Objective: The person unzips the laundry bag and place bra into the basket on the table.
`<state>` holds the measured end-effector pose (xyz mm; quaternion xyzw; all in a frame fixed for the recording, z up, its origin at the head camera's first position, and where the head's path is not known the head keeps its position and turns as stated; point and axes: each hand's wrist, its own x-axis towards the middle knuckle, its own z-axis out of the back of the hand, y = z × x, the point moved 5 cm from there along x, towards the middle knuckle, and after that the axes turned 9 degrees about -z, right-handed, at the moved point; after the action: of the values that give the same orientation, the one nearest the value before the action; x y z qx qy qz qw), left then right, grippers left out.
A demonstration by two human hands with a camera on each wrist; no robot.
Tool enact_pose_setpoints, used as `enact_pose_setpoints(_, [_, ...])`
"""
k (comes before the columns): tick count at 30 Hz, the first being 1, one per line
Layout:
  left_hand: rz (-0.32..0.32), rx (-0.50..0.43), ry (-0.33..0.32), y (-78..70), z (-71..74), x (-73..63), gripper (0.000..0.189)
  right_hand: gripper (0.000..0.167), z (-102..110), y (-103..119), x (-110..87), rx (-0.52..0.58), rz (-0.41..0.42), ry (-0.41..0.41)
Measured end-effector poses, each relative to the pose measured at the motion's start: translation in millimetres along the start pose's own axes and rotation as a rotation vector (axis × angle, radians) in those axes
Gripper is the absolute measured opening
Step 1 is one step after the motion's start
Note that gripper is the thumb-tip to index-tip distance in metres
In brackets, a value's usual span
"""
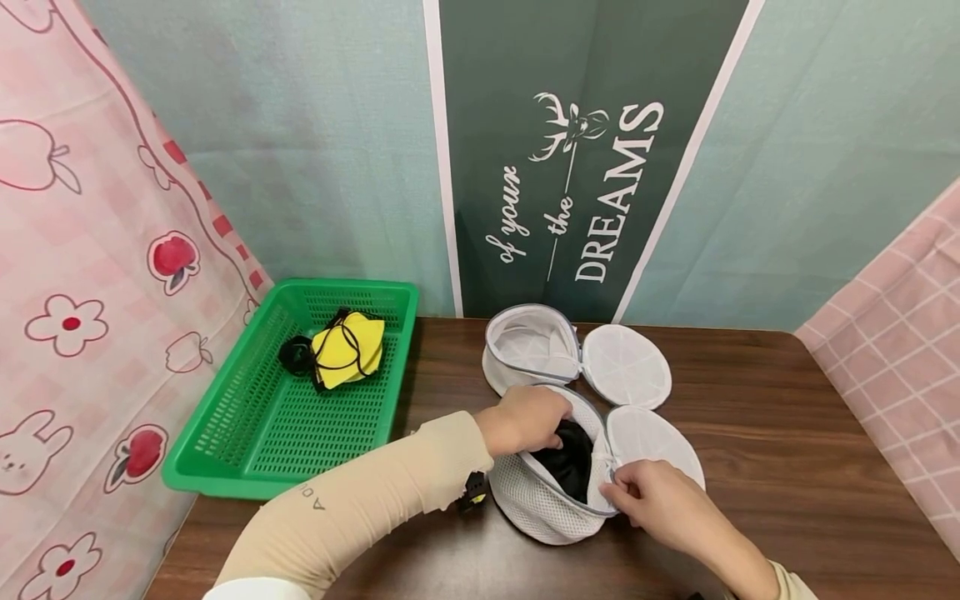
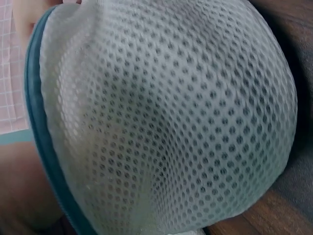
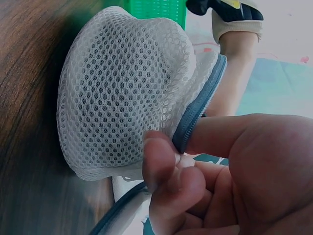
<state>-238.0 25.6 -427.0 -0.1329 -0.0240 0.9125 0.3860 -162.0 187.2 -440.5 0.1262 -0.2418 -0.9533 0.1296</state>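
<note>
A white mesh laundry bag (image 1: 543, 510), round with a grey-blue zip rim, stands unzipped on the table with its lid (image 1: 651, 437) folded out to the right. Bunched black fabric (image 1: 576, 468) lies inside it. My left hand (image 1: 528, 417) reaches over the rim into the bag, its thumb against the black fabric; the other fingers are hidden inside, so I cannot tell whether they grip it. With thumb and fingers, my right hand (image 1: 663, 504) pinches the zip rim (image 3: 193, 110) at the right side. The left wrist view is filled by the mesh wall (image 2: 186, 107).
Behind it stands a second mesh bag (image 1: 501, 373), its round lid (image 1: 626, 367) open to the right. At left, a green basket (image 1: 318, 437) holds a yellow item with black cords (image 1: 363, 337) and a black bundle (image 1: 296, 357). Fabric curtains (image 1: 337, 167) hang behind the table.
</note>
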Motion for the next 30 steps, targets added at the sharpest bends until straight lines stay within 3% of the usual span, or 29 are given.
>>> enact_pose_setpoints(8, [-0.212, 0.05, 0.002, 5.1, 2.1, 2.8, 0.022, 0.044, 0, 0, -0.7, 0.005, -0.002, -0.001])
enact_pose_setpoints(14, [-0.303, -0.004, 0.006, 15.1, 6.3, 1.6, 0.022, 0.044, -2, -1, -2.4, 0.019, -0.007, 0.014])
enact_pose_setpoints(20, [-0.387, -0.162, -0.039, 25.7, 12.7, -1.4, 0.015, 0.043, -2, -2, -3.9, 0.02, 0.002, 0.017])
enact_pose_setpoints(25, [-0.453, -0.364, -0.083, 36.0, 19.6, -5.4, 0.01, 0.043, -1, -3, -4.5, 0.009, -0.005, 0.008])
enact_pose_setpoints(30, [-0.431, -0.594, -0.125, 48.7, 23.9, -8.9, 0.012, 0.044, -1, -3, -6.1, 0.003, -0.002, -0.01])
